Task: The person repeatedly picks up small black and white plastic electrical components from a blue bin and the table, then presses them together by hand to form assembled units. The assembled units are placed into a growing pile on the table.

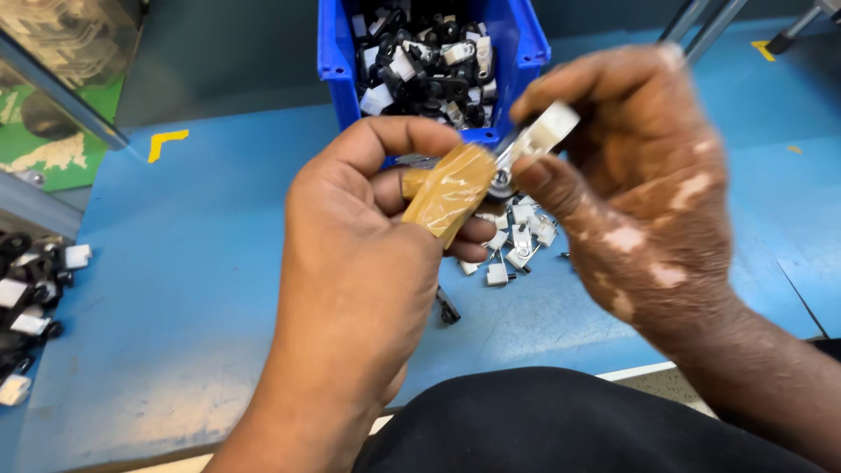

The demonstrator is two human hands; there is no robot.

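Head view: small white plastic clip (pixel 550 130) with a metal tab sits pinched between right hand (pixel 653 188) thumb and forefinger, long axis running 2-to-8 o'clock, metal end toward the left hand (pixel 368 254). Left thumb, wrapped in tan tape (pixel 451 193), presses at that end; fingers curled. Loose white clips (pixel 517 241) lie on the blue table (pixel 193 289) below; blue bin (pixel 517 52) at 12 o'clock.

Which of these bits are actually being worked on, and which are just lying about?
In hand:
left hand, thumb wrapped in tan tape
right hand pinching a white clip part

Lying about:
blue bin of black and white parts
loose white clips on the blue table
parts pile at left edge
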